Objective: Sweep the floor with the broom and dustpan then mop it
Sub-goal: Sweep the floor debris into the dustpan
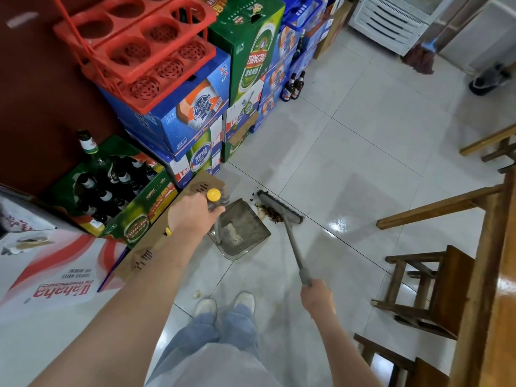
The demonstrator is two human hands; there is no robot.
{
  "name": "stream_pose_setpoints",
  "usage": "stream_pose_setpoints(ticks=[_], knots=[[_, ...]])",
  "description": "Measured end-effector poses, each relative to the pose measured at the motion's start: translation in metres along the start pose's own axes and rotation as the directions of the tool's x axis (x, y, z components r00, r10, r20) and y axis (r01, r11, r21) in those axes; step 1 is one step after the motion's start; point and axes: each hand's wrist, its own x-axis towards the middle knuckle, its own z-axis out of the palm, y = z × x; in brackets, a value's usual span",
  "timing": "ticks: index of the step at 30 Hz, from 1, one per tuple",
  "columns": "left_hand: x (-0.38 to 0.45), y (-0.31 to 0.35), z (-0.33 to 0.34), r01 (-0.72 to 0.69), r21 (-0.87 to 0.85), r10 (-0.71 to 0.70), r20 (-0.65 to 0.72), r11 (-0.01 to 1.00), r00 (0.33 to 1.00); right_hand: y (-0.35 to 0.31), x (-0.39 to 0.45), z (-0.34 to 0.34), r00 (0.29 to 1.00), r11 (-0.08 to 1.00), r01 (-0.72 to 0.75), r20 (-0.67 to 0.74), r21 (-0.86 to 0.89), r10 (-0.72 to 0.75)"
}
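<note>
One broom (279,209), one dustpan (240,233) and one mop (420,57) are in view. Two hands show: the left hand (192,216) and the right hand (317,298). Two white shoes (223,304) stand on the tiled floor (349,135). Two red crates (139,48) sit stacked on the beer boxes (192,107); the boxes form several stacks, too overlapped to count exactly. Two brown bottles (293,86) stand together on the floor by the boxes. One open green box (117,191) holds many bottles, too crowded to count. One small pile of rubbish (272,213) lies at the broom head. One pale scrap (196,294) lies near the shoes. One white cabinet (391,20) stands at the far end
</note>
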Motion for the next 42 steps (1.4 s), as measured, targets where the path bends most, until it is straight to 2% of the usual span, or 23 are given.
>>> stream_pose_setpoints(ticks=[4,10,19,26,33,38,42], knots=[[0.002,0.002,0.000,-0.002,0.006,0.002,-0.003,1.000,1.000,0.015,-0.003,0.006,0.999,0.999,0.024,-0.032,0.035,-0.023],[0.002,0.000,0.000,-0.012,-0.001,0.012,-0.018,1.000,1.000,-0.010,0.013,-0.003,0.999,0.998,0.008,-0.048,0.063,-0.004],[0.002,0.000,0.000,0.004,0.022,-0.005,0.004,1.000,1.000,-0.044,0.043,-0.019,1.000,0.999,0.021,0.015,0.031,-0.021],[-0.001,-0.001,0.000,-0.001,0.016,0.001,-0.013,1.000,1.000,-0.008,0.015,0.000,0.997,0.997,0.032,0.069,-0.067,-0.027],[-0.013,-0.005,0.002,-0.012,0.014,0.012,-0.025,1.000,1.000,0.042,-0.014,-0.002,0.994,0.994,0.106,-0.007,-0.014,-0.106],[-0.027,-0.016,0.005,0.057,-0.058,-0.057,0.002,0.997,0.998,0.031,-0.013,-0.017,0.994,0.995,0.100,-0.041,-0.017,-0.100],[-0.032,-0.019,0.005,0.077,-0.050,-0.076,0.011,0.996,0.997,0.008,0.007,-0.026,0.996,0.997,0.080,-0.028,-0.025,-0.081]])
